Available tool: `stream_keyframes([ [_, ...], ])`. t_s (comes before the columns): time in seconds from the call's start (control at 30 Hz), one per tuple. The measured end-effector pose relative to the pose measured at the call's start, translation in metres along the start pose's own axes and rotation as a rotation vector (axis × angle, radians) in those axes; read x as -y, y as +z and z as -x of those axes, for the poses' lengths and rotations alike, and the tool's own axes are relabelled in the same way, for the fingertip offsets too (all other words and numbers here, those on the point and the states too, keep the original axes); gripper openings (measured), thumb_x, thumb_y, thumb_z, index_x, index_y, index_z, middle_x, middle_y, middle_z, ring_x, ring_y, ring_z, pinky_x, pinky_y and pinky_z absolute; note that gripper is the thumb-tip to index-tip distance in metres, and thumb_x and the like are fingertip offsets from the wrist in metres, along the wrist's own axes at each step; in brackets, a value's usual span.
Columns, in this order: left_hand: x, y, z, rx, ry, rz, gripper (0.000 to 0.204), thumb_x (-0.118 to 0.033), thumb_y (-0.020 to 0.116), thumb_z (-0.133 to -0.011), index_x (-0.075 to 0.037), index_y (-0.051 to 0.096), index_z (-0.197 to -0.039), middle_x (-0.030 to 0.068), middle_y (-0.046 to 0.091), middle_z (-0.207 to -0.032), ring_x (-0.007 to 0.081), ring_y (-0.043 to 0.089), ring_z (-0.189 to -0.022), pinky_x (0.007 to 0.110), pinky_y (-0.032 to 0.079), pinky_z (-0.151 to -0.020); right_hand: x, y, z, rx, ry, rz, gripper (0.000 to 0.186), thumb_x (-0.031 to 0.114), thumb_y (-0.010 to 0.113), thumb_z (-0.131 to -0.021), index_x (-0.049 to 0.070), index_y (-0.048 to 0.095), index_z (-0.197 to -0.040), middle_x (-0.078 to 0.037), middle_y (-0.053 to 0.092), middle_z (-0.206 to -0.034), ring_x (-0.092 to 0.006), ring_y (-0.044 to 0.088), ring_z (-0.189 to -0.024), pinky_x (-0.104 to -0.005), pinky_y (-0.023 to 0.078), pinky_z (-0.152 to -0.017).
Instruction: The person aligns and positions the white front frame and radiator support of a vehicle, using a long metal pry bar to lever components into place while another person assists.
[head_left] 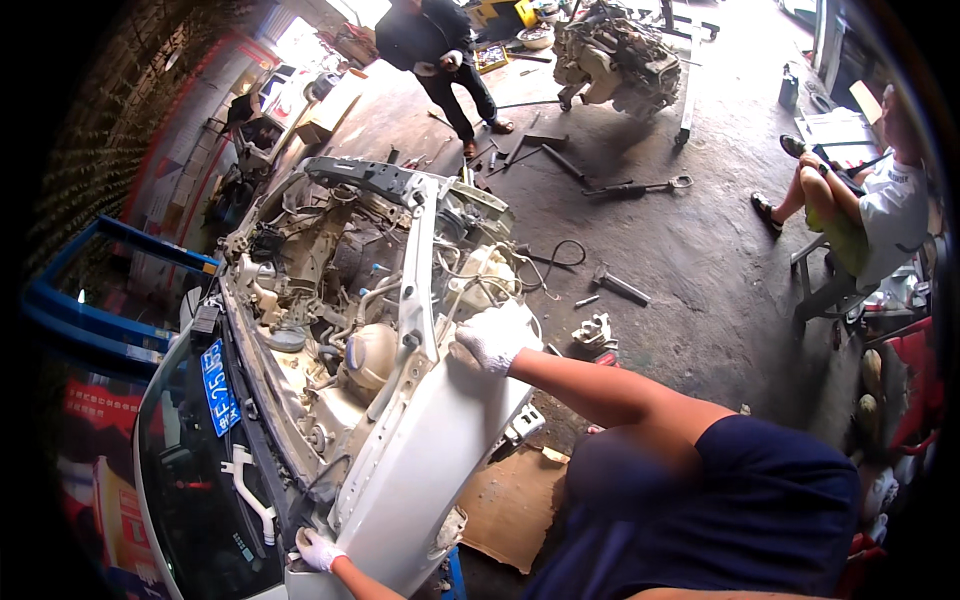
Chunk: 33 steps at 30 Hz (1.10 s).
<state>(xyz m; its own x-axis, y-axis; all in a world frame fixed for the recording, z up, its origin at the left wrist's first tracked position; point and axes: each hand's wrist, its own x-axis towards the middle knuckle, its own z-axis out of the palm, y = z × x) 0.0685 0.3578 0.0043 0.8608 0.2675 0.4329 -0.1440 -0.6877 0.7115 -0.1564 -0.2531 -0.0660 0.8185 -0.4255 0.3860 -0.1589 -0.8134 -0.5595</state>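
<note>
A white car front end stands stripped, its engine bay exposed and holding pipes, wiring and a pale plastic reservoir. My right hand, in a white glove, grips the upper part of the white fender near its front. At the rear corner of that fender, by the windscreen base, my left hand, also gloved, has its fingers closed on the edge. A blue plate and a white hose lie on the windscreen.
One person stands beyond the car; another sits on a stool at right. An engine on a stand, tools and cardboard are on the floor. A blue lift frame is at left.
</note>
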Motion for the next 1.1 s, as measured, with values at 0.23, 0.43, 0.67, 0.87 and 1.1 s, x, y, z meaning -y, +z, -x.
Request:
stream_keyframes([
  [0.23, 0.014, -0.001, -0.016, 0.026, 0.013, -0.084, 0.020, -0.008, 0.058, -0.095, 0.006, 0.060, -0.109, 0.0152, 0.068, -0.107, 0.0242, 0.065, -0.098, 0.033, 0.049, -0.093, 0.005, 0.001, 0.003, 0.109, 0.047, 0.028, 0.016, 0.025, 0.055, -0.081, 0.021, 0.069, -0.088, -0.005, 0.070, -0.089, -0.0306, 0.068, -0.089, -0.0558, 0.042, -0.064],
  [0.43, 0.020, 0.002, -0.016, 0.033, 0.009, -0.154, 0.017, -0.007, 0.062, -0.090, 0.003, 0.062, -0.104, 0.0134, 0.068, -0.101, 0.0242, 0.064, -0.092, 0.033, 0.050, -0.089, 0.015, -0.017, 0.006, 0.107, 0.074, 0.043, 0.014, 0.027, 0.060, -0.078, 0.020, 0.069, -0.086, -0.008, 0.070, -0.086, -0.0315, 0.068, -0.083, -0.0542, 0.044, -0.062],
  [0.67, 0.019, -0.012, -0.014, -0.078, 0.053, -0.145, 0.019, -0.007, 0.063, -0.086, 0.003, 0.064, -0.102, 0.0142, 0.070, -0.099, 0.0267, 0.066, -0.090, 0.035, 0.051, -0.087, 0.014, -0.009, 0.004, -0.013, -0.014, 0.021, 0.013, 0.024, 0.064, -0.071, 0.015, 0.063, -0.080, -0.009, 0.066, -0.077, -0.0336, 0.065, -0.074, -0.0507, 0.045, -0.059],
  [0.87, 0.000, -0.014, -0.005, -0.039, 0.052, -0.312, 0.015, -0.009, 0.062, -0.087, -0.001, 0.066, -0.099, 0.0134, 0.071, -0.099, 0.0262, 0.067, -0.089, 0.035, 0.052, -0.085, 0.019, -0.012, 0.004, 0.051, 0.034, 0.086, 0.015, 0.026, 0.060, -0.078, 0.018, 0.070, -0.085, -0.009, 0.071, -0.084, -0.0330, 0.069, -0.081, -0.0535, 0.045, -0.064],
  [1.1, -0.007, -0.004, 0.000, -0.015, 0.030, -0.329, 0.015, -0.011, 0.063, -0.088, -0.001, 0.067, -0.099, 0.0135, 0.072, -0.099, 0.0262, 0.068, -0.090, 0.036, 0.052, -0.086, 0.010, -0.002, 0.003, -0.011, 0.028, 0.072, 0.015, 0.025, 0.058, -0.080, 0.017, 0.070, -0.082, -0.010, 0.070, -0.081, -0.0328, 0.069, -0.080, -0.0536, 0.044, -0.064],
])
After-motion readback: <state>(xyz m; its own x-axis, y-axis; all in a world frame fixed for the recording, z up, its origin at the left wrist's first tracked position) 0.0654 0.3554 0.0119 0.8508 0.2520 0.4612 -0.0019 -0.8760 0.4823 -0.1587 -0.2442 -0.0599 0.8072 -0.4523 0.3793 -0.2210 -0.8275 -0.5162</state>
